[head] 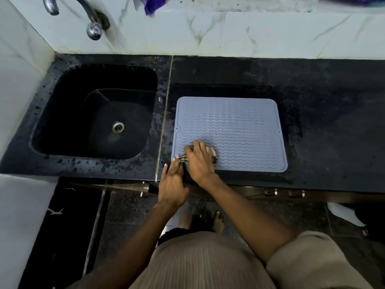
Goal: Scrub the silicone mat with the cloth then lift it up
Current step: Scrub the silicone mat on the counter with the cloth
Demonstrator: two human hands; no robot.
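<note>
A black speckled stone desk [312,142] runs across the view, with a white marbled tile wall [250,34] behind it and a dark tiled floor [270,215] below. Set into the desk's left part is a deep black sink [62,122] with a metal drain [118,127] at its bottom; a chrome tap [91,19] juts from the wall above it. On the ledge over the tiles lies a purple rag [152,5].

The grey silicone mat [239,130], ribbed with wavy lines, lies flat on the desk just right of the sink, a pale seam in the stone running between them. Nothing else stands on the mat.

At the mat's near left corner both hands meet. The right hand [199,161] has its grip curled over a crumpled, patterned cloth [213,154], pressing it onto the mat. The left hand [171,184] lies with fingers straight, fingertips touching the mat's corner edge and the cloth's end; it holds nothing. A bare foot [218,223] shows on the floor beneath.
</note>
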